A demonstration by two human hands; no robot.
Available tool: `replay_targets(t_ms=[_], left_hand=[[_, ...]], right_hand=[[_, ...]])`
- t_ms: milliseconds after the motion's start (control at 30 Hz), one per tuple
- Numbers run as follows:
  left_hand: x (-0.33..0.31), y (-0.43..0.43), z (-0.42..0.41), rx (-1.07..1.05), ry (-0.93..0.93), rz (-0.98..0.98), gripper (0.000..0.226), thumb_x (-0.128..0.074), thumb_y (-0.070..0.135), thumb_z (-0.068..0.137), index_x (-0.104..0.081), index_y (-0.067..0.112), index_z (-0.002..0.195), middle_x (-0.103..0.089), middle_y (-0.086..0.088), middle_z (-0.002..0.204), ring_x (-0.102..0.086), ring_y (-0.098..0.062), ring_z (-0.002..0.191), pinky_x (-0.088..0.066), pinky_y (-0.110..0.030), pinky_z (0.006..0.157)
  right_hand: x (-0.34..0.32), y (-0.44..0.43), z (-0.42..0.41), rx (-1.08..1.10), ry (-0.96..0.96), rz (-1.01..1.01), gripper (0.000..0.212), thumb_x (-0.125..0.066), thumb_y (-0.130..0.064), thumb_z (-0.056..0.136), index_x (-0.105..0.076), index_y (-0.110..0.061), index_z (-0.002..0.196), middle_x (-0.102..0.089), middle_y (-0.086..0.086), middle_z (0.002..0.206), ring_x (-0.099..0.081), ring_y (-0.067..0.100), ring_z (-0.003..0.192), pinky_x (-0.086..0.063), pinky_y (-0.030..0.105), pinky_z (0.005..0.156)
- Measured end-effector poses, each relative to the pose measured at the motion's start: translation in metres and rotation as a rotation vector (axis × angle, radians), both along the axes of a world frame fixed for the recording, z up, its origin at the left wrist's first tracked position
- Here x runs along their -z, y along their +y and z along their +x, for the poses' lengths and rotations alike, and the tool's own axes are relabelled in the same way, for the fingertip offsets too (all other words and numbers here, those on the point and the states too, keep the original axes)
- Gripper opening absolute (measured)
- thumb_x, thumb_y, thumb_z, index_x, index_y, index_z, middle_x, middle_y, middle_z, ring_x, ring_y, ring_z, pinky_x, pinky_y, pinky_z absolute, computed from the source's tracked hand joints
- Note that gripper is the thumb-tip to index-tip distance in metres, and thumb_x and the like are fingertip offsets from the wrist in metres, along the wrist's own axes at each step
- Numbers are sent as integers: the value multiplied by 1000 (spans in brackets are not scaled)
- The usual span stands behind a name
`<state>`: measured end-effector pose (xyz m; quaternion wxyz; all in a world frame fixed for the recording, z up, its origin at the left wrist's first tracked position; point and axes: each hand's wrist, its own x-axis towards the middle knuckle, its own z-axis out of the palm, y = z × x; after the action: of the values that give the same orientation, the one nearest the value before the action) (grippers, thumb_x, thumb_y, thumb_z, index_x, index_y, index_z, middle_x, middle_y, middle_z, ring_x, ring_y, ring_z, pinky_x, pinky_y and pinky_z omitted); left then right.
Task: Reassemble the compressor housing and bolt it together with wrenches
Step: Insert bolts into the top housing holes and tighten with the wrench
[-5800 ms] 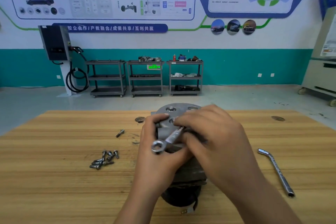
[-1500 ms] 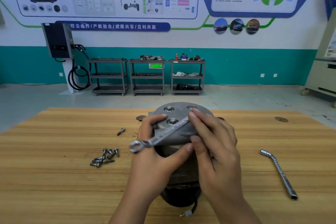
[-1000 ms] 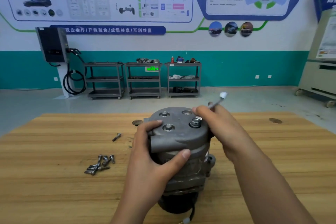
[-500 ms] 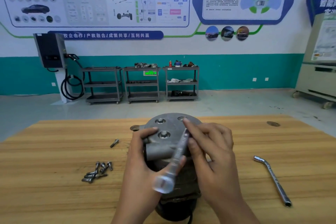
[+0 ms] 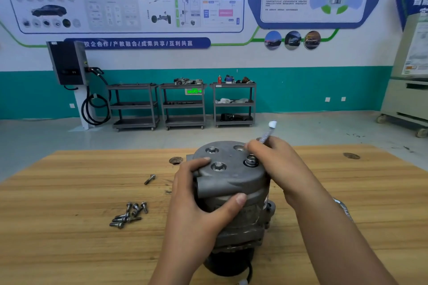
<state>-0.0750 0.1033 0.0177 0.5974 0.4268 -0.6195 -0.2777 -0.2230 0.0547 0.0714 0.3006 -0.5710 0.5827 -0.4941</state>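
While left hand (image 5: pixel 196 210) grips compressor housing (image 5: pixel 231 176), right hand (image 5: pixel 282 164) holds wrench (image 5: pixel 268 131)

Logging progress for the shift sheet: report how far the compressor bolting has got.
Done: the end cover sits on the compressor body, with two bolts seated. In hand: the left hand grips that body while the right hand holds the wrench on a third bolt. Left: one cover hole looks empty, and loose bolts lie on the table.

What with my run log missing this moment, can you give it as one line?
left hand: grips compressor housing | right hand: holds wrench on housing bolt | spare bolts: loose on wooden table
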Motion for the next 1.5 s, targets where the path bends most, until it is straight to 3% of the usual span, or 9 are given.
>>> replay_targets(t_ms=[100,200,367,567,733,867,1100,1267,1500], left_hand=[[0,-1,-1,-27,-12,-23,66,-74,59,42,-46,55,102,-53,30,108,-57,4,100,-51,-33,89],[0,-2,-1,-12,3,-27,64,-74,56,42,-47,55,100,-54,28,106,-58,1,99,-51,-33,89],[2,-3,3,8,18,-21,64,-75,55,42,-47,54,99,-54,31,104,-59,0,98,-52,-30,84],[1,-2,1,26,21,-41,60,-75,53,44,-47,53,97,-59,19,104,-61,-2,97,-52,-24,80],[1,1,1,-19,-4,-25,61,-78,52,47,-45,58,98,-56,25,105,-58,5,97,-49,-22,80],[1,2,2,-2,5,-3,65,-74,57,45,-47,54,103,-51,30,107,-58,-1,101,-53,-38,87],[1,-1,-1,-23,-17,-35,65,-75,58,45,-47,54,103,-55,22,113,-58,-4,104,-51,-40,90],[2,-3,-1,-20,-11,-46,64,-75,57,46,-47,52,103,-55,23,111,-59,-5,104,-51,-40,90],[7,-4,-3,-17,-51,-66,64,-72,58,50,-44,54,106,-52,17,118,-55,-4,108,-50,-29,91]], right_hand=[[28,12,10,-24,-622,-285,26,-76,-30,70,-69,-21,94,-72,1,94,-68,9,85,-52,17,64],[50,26,25,47,-768,-521,24,-73,-38,64,-71,-24,84,-74,-1,91,-69,13,90,-53,18,73],[54,43,18,167,-149,-774,16,-69,-34,78,-67,-36,93,-64,-9,100,-55,3,99,-42,13,84],[32,47,9,79,273,-852,25,-63,-33,79,-69,-27,102,-59,-16,80,-47,10,86,-43,40,76],[-3,34,18,92,381,-551,18,-68,-45,70,-57,-33,63,-53,-16,72,-42,10,86,-37,39,79],[-9,12,13,106,395,-210,12,-61,-41,81,-57,-29,83,-53,-8,95,-45,18,107,-39,44,94],[22,10,8,-53,-665,-235,35,-70,-13,79,-53,-18,110,-69,-7,109,-66,3,91,-49,10,62],[40,31,29,36,-911,-548,26,-67,-9,79,-50,-21,93,-75,2,89,-70,14,91,-53,20,76],[63,60,34,153,56,-744,34,-49,-38,87,-56,-45,120,-54,-22,127,-42,6,121,-35,33,101]])
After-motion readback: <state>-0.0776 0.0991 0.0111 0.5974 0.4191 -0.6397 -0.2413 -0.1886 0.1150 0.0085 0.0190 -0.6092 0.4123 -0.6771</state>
